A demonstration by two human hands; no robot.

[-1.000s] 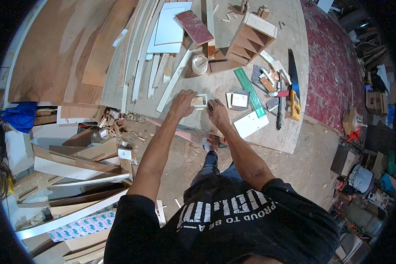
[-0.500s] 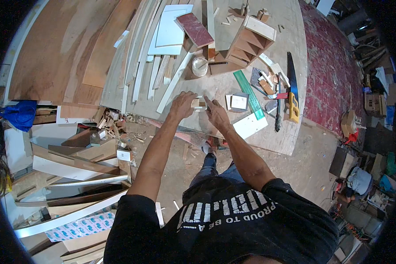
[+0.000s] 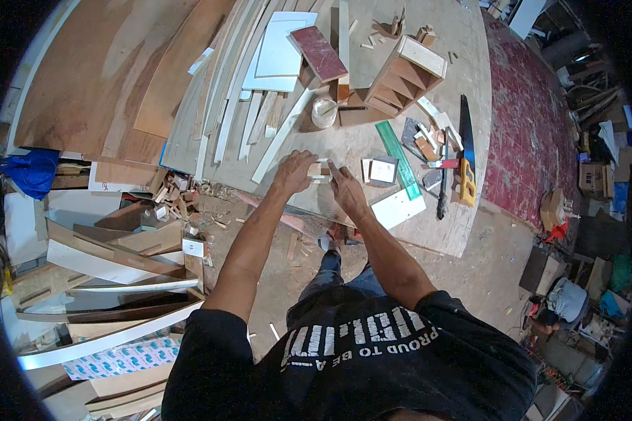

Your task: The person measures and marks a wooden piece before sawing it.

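Head view: both hands (image 3: 321,179) half-hide a small wooden piece (image 3: 321,170).

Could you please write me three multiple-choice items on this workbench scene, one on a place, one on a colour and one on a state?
1. Where does the handsaw lie?
A. on the bench's right part, right of the green ruler
B. on the floor by the blue cloth
C. inside the wooden shelf box

2. What colour is the long ruler?
A. red
B. green
C. yellow

3. What are the hands doing?
A. hanging at the person's sides
B. both gripping the saw
C. both on a small pale block at the bench edge

Answers:
1 A, the saw rests near the bench's right edge, past the ruler.
2 B, the ruler is plainly green.
3 C, left hand and right hand meet on the small block.
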